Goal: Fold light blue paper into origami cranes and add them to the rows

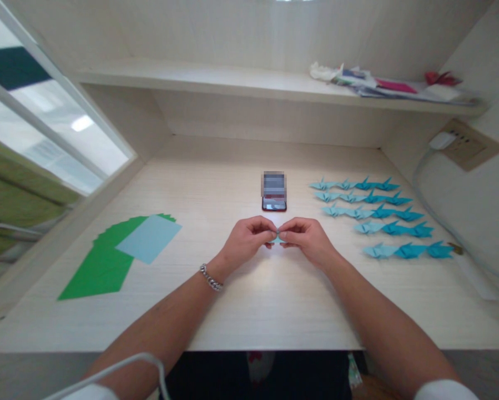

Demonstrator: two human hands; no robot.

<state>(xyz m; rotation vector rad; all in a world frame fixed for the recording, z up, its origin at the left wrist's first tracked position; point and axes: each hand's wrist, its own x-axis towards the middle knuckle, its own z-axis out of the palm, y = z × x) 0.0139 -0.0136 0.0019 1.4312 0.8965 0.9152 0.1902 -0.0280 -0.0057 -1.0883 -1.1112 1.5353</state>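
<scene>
My left hand and my right hand meet at the middle of the desk, fingers pinched together on a small piece of light blue folded paper. Most of the paper is hidden by the fingertips. A metal bracelet sits on my left wrist. Just behind the hands lies a phone in a red case.
Several folded paper cranes, light and darker blue, stand in rows at the right. A fan of green sheets with one light blue sheet on top lies at the left. Papers clutter the shelf; a charger is plugged into the right wall.
</scene>
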